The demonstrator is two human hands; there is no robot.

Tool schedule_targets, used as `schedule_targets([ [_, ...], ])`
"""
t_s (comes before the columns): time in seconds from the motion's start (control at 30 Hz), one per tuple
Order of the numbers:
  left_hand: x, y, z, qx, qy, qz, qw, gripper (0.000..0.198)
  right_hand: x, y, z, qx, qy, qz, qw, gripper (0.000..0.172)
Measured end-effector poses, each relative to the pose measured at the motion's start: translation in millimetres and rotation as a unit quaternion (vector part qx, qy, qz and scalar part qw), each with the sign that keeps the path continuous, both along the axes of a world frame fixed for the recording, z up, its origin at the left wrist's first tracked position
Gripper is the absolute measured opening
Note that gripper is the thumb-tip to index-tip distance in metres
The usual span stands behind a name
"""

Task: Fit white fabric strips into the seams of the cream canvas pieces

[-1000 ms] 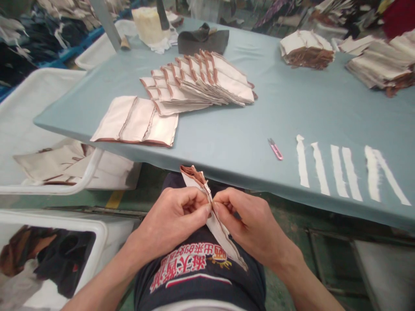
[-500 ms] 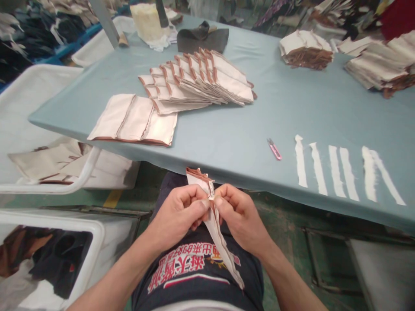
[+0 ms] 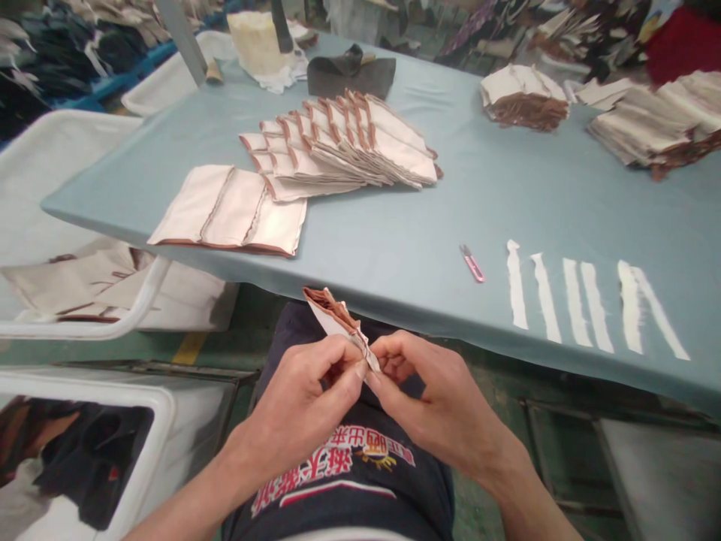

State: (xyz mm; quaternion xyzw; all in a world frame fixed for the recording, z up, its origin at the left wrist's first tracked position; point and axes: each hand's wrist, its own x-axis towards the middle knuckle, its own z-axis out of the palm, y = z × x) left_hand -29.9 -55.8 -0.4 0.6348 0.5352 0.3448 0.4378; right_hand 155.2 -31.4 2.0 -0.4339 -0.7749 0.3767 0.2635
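Over my lap, just off the table's front edge, my left hand (image 3: 321, 383) and my right hand (image 3: 417, 387) both pinch one folded cream fabric piece (image 3: 332, 324) with brown edging. Thumbs and forefingers meet at its seam, closed on the cloth. Its brown-edged end points up and left toward the table; the lower part is hidden behind my hands. On the table, a flat cream fabric panel (image 3: 225, 207) with a brown border lies to the left. Behind it a fanned stack of similar panels (image 3: 349, 146) is spread out.
Pink thread snips (image 3: 472, 264) and several white fabric strips (image 3: 571, 300) lie on the blue-covered table (image 3: 394, 240) at right. More fabric bundles (image 3: 523, 94) sit at the back right. White bins (image 3: 169, 443) holding cloth stand at left. A dark cloth (image 3: 352, 73) lies at the back.
The fabric piece has turned, its upper end tipping further left. Its long lower tail, which hung over my shirt, no longer shows. Both hands keep their pinch, the right wrist having rotated slightly.
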Motion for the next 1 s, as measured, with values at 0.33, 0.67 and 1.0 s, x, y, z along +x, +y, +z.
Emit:
schedule_targets([
  [0.33,-15.6,-3.0,-16.8,0.127,0.040,0.064,0.989,0.010,3.1,-24.1,-20.7,0.064,0.035,-0.057,0.996,0.015],
  [0.67,-17.2,7.6,-21.9,0.171,0.029,-0.041,0.984,0.022,12.1,-22.9,-20.4,0.099,-0.016,-0.022,0.995,0.015],
  [1.0,-18.5,16.8,-26.4,0.157,0.025,-0.078,0.984,0.023,10.8,-20.0,-20.9,0.102,-0.027,-0.015,0.994,0.015],
])
